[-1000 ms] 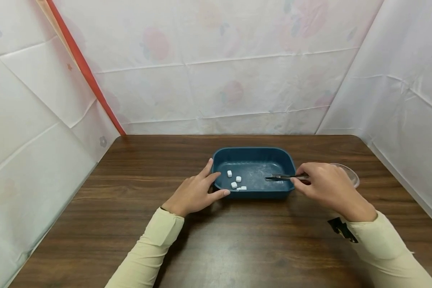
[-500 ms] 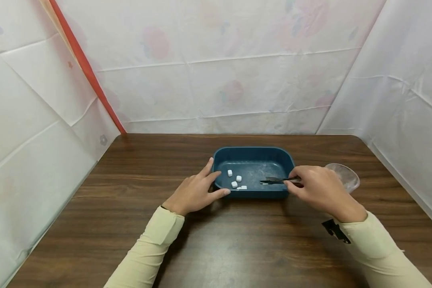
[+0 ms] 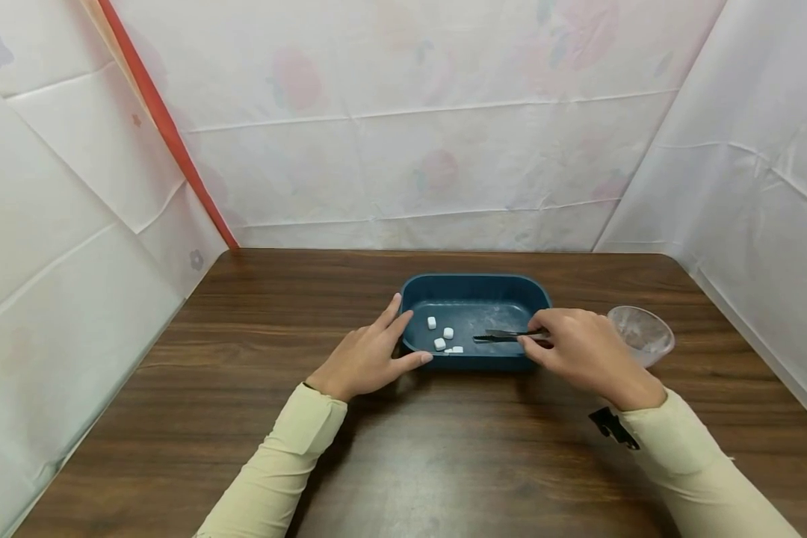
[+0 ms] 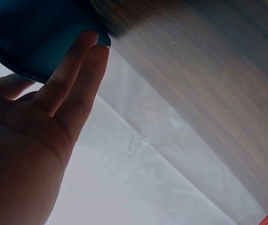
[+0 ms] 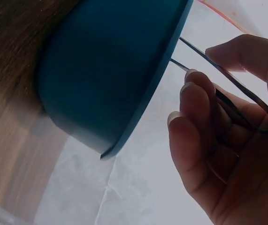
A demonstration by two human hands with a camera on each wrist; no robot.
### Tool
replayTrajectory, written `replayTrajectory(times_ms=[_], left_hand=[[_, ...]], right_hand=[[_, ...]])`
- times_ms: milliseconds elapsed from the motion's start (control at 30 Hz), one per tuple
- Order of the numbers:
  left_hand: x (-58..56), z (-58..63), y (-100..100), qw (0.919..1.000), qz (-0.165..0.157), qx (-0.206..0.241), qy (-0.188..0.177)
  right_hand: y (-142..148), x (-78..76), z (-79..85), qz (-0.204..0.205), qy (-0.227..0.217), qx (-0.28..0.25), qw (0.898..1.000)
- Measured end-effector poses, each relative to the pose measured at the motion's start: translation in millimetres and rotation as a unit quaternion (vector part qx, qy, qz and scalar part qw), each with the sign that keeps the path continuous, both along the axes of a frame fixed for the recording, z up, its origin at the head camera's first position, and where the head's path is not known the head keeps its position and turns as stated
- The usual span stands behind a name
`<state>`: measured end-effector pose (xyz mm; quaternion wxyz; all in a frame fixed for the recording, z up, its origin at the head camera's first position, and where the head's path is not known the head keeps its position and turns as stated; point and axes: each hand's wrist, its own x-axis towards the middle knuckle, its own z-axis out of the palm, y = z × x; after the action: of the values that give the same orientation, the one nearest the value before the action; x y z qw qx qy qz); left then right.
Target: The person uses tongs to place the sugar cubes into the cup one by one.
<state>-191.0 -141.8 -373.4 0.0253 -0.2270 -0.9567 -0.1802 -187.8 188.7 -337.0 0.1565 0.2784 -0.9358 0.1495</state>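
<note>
A dark blue rectangular tub (image 3: 474, 364) with rounded corners stands on the table. Several small white cubes (image 3: 448, 333) lie in its left part, one half hidden by the front wall. My left hand (image 3: 370, 357) rests on the tub's left end, its fingers (image 4: 84, 89) nearly straight against the outside and the thumb at the front rim. Over the tub's right side, my right hand (image 3: 578, 347) grips small dark metal tongs (image 3: 501, 336), whose tips reach low inside. In the right wrist view the tongs' bent end (image 5: 264, 124) sits in the palm; the tub wall hides the tips.
A clear plastic bowl (image 3: 648, 336) stands right of the tub, partly behind my right hand. The brown wooden table (image 3: 403, 448) meets pale printed sheeting (image 3: 390, 149) at the back and both sides. A black strap (image 3: 613, 428) hangs at my right wrist.
My right hand has moved left with the tongs, whose tips now reach nearer the white cubes. More of the clear bowl shows. My left hand stays at the tub's left end.
</note>
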Motion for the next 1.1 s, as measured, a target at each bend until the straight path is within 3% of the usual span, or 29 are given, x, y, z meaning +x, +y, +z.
replayTrajectory(times_ms=[1100], left_hand=[[-0.5, 0.7, 0.3, 0.9997, 0.008, 0.003, -0.023]], right_hand=[[-30.2, -16.4, -9.6, 0.028, -0.011, -0.018, 0.999]])
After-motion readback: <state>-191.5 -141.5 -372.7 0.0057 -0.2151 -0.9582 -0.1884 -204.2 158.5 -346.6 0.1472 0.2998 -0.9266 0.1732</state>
